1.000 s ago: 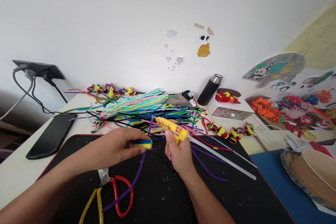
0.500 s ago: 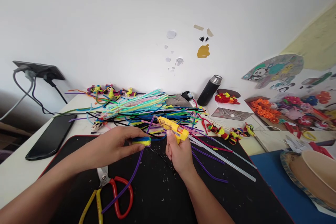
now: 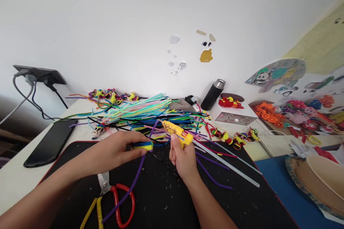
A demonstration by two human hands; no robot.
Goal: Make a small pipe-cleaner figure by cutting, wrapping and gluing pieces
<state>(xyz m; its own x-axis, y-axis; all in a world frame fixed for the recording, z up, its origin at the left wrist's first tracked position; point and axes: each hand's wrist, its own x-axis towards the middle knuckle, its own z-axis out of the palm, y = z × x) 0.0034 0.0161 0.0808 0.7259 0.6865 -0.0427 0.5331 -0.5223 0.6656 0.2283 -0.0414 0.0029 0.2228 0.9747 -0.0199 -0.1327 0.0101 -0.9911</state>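
My left hand [image 3: 118,148] pinches a small coil of blue and yellow pipe cleaner [image 3: 144,145] above the black mat [image 3: 166,196]. A purple pipe cleaner [image 3: 129,189] trails down from the coil toward me. My right hand [image 3: 182,157] grips a yellow glue gun [image 3: 177,133], nozzle pointing up and left, a little right of the coil. A clear glue stick [image 3: 228,164] juts out of its back across the mat to the right.
Red and yellow scissors [image 3: 113,200] lie on the mat near me. A heap of coloured pipe cleaners [image 3: 150,112] fills the table behind. A black phone [image 3: 49,143] lies left, a dark flask [image 3: 213,94] stands at the back, small figures [image 3: 236,137] and paper plates [image 3: 319,175] are right.
Both hands stay nearly in place, the coil and glue gun held as before. The view has tilted slightly, shifting everything a little down.
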